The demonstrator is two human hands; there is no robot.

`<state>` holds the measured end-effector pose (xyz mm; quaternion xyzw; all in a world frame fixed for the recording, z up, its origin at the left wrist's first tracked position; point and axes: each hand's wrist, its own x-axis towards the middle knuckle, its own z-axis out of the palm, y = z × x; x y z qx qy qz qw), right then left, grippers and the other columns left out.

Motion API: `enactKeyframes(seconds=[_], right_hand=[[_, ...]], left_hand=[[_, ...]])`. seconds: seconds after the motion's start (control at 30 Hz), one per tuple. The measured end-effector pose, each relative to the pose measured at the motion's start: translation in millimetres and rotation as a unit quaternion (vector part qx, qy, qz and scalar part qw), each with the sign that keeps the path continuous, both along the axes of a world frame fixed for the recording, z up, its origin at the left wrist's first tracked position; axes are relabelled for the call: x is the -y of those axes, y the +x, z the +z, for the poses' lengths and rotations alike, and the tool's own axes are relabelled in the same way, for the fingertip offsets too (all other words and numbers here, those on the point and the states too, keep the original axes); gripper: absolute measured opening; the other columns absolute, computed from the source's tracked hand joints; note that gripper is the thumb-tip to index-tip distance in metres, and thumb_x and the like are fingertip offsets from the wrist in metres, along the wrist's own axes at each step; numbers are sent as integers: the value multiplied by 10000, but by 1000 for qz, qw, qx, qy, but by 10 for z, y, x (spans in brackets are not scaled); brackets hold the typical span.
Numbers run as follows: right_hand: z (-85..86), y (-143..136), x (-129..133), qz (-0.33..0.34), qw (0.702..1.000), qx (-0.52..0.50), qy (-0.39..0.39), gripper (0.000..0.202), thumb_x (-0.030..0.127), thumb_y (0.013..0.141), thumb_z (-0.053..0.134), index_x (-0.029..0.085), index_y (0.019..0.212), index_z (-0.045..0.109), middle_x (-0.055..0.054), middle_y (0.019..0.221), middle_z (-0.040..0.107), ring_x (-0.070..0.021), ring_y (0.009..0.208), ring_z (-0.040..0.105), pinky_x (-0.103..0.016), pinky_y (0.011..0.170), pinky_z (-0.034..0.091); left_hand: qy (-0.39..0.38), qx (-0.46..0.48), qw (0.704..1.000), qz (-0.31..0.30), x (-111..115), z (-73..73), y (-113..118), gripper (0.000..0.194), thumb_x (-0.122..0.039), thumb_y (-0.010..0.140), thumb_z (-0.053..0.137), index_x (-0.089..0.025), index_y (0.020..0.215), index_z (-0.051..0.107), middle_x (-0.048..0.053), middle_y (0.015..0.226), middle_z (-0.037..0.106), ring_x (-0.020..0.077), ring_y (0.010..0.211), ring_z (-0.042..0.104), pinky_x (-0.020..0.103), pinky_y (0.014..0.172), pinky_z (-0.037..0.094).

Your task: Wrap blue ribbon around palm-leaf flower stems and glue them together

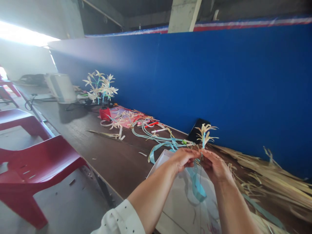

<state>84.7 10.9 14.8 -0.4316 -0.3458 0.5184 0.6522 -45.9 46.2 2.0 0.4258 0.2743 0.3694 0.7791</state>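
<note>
A handmade flower (206,134) with pale, dry leaf-like petals and a light-blue wrapped stem stands upright between my hands. My left hand (184,159) is closed, its fingertips pinching at the lower stem. From the other side, my right hand (215,167) pinches the same stem just below the petals. A light-blue ribbon (199,192) hangs in a loop below my fingers, over a white box or board (175,201). Where the ribbon's upper end meets the stem is hidden by my fingers. A thin wire-like line runs down from the stem.
Dry leaf strips (265,169) cover the right side of the brown table (117,159). A black phone-like object (198,128) leans on the blue partition (219,74). Similar flowers (103,86) stand in a red pot (104,113) farther left. Red plastic chairs (46,162) line the left.
</note>
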Motion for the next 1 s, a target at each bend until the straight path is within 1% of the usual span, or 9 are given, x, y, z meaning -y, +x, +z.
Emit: enactKeyframes(seconds=[0.1,0.23,0.5,0.67,0.8,0.87,1.0], right_hand=[[18,-12,10,0,1000,12,0,206,257,555,801,145,689,693,68,443,392,-23,359,245,-172,295,201],[34,-31,12,2,1000,20,0,206,274,551,794,153,688,698,44,453,452,-36,347,285,-187,292,222],[17,-21,7,15,999,-31,-5,233,261,560,809,138,733,713,59,448,401,-29,394,271,-157,331,266],[6,-27,11,26,1000,-9,9,233,279,599,794,143,769,711,60,487,388,-30,415,257,-154,338,246],[-19,-27,6,35,999,13,4,273,331,639,774,158,838,703,46,546,438,-41,445,307,-162,377,309],[-30,-22,2,35,999,25,-4,266,333,634,781,167,822,693,47,551,448,-42,453,321,-160,398,328],[-33,-17,0,25,999,44,-5,228,310,600,804,182,713,652,61,513,422,-46,433,312,-169,375,290]], left_hand=[[-1,4,1000,-14,6,4,-10,414,-404,494,787,-135,772,642,-53,534,407,42,488,346,197,482,288],[1,19,1000,-21,14,12,-15,411,-405,492,789,-137,765,636,-53,541,415,41,490,354,199,484,288],[11,15,1000,16,36,67,-16,388,-378,468,796,-128,703,615,-30,608,497,49,536,409,210,529,317],[26,10,999,45,20,51,0,368,-383,488,788,-117,657,599,-14,631,535,48,532,426,216,535,324],[43,-6,997,70,-12,6,23,361,-402,528,771,-115,681,615,-14,584,521,53,498,426,223,520,332],[59,-18,995,82,-22,-6,31,339,-400,551,758,-116,677,621,-19,551,505,51,472,405,221,499,316],[82,-48,991,91,-24,-2,33,269,-369,601,720,-125,681,639,-27,514,486,56,465,393,219,485,304]])
